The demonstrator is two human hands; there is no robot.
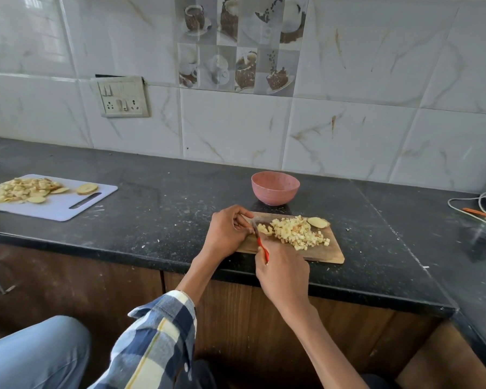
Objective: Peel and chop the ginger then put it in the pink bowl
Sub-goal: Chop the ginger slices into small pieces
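A wooden cutting board [324, 252] lies at the counter's front edge. A heap of small diced ginger cubes [298, 233] covers its middle, and one uncut ginger piece [317, 222] lies at its far right. My right hand [282, 269] grips a red-handled knife [260, 240], blade down on a few ginger bits [262, 229] at the board's left. My left hand [227, 231] curls its fingers beside the blade, steadying those bits. The pink bowl [275, 188] stands just behind the board; its inside is not visible.
A white cutting board [76, 204] at the left holds several ginger slices and peels [26, 189]. Cables [472, 210] and a dark appliance sit at the far right. The black counter [157, 209] drops off just in front of the wooden board.
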